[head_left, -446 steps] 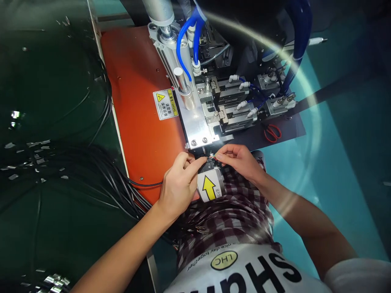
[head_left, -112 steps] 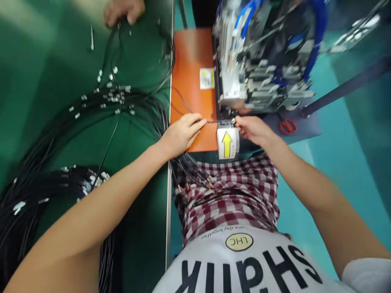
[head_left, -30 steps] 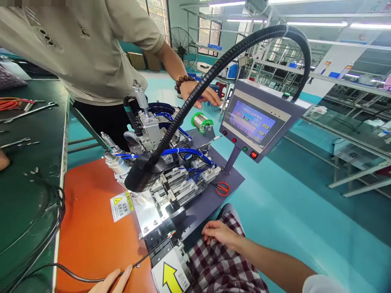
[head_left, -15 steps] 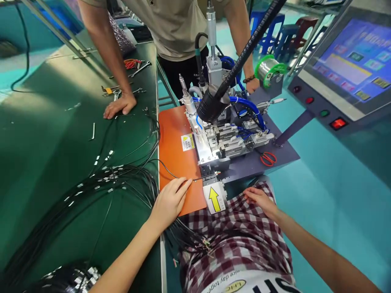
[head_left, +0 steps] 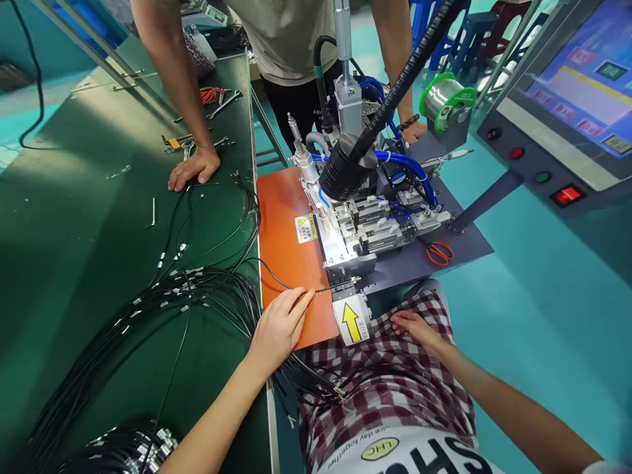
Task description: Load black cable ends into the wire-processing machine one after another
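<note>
My left hand rests over the orange plate, thumb and fingers closed on a thin black cable. From those fingers the cable runs right to a dark slotted holder, where its stripped end with coloured wires sticks out. Just below the holder is a white block with a yellow arrow. My right hand hovers over my checked lap, fingertips pinched together; whether anything is between them I cannot make out.
A bench machine with a black lamp stands ahead. Red-handled scissors lie on its base, below a solder spool and screen. Black cables cover the green table. Another person's hand leans there.
The camera view has shifted slightly. My left hand keeps its place on the cable, while my right hand has moved a little toward the arrow block.
</note>
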Motion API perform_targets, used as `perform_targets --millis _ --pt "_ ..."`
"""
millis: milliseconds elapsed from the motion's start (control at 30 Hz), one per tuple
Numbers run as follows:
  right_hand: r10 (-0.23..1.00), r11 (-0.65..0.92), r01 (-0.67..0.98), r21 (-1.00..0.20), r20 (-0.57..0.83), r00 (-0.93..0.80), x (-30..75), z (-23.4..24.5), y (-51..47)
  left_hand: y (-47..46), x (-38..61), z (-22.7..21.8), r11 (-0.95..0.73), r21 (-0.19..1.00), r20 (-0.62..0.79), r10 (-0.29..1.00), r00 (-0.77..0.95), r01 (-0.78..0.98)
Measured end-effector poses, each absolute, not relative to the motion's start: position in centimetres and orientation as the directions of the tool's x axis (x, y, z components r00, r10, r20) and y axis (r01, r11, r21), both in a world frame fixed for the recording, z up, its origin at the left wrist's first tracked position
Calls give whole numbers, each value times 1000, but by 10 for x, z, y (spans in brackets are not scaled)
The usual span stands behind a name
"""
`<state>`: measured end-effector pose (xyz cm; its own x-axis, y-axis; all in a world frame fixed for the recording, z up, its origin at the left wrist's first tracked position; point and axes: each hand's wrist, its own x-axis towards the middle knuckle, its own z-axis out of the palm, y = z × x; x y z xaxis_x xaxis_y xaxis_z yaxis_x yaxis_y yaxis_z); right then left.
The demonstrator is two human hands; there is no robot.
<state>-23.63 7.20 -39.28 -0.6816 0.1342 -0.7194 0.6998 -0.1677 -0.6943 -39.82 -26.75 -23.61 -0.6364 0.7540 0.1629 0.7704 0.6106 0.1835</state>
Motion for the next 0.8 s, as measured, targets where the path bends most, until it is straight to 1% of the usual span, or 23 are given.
perform_targets --millis 200,267,333,433,533,600,633,733,800 --pt "142 -124 727 -676 -737 -661 -233 -396 64 -257 -414 -232 638 173 156 735 -660 751" --pt "130 -102 727 -679 -733 -668 -230 -396 62 -251 -430 -224 654 170 164 719 -676 737" --pt "112 -77 718 -692 -722 -683 -228 -393 62 -251 -447 -211 622 184 144 749 -647 761" --pt "92 -36 697 -716 -697 -711 -223 -385 71 -268 -457 -185 585 239 44 791 -611 775" --pt "107 11 683 -730 -679 -727 -216 -369 90 -291 -442 -162 444 249 -133 896 -423 861" --pt "128 63 669 -740 -659 -741 -213 -357 102 -305 -428 -158 348 202 -213 928 -306 915" --pt "134 97 659 -746 -646 -752 -212 -351 106 -310 -423 -159 322 158 -231 931 -282 934" --pt "132 178 628 -758 -614 -778 -216 -333 113 -322 -416 -166 259 16 -253 935 -247 966" --pt "130 188 617 -764 -603 -787 -220 -322 114 -327 -418 -168 221 -8 -249 944 -216 975"
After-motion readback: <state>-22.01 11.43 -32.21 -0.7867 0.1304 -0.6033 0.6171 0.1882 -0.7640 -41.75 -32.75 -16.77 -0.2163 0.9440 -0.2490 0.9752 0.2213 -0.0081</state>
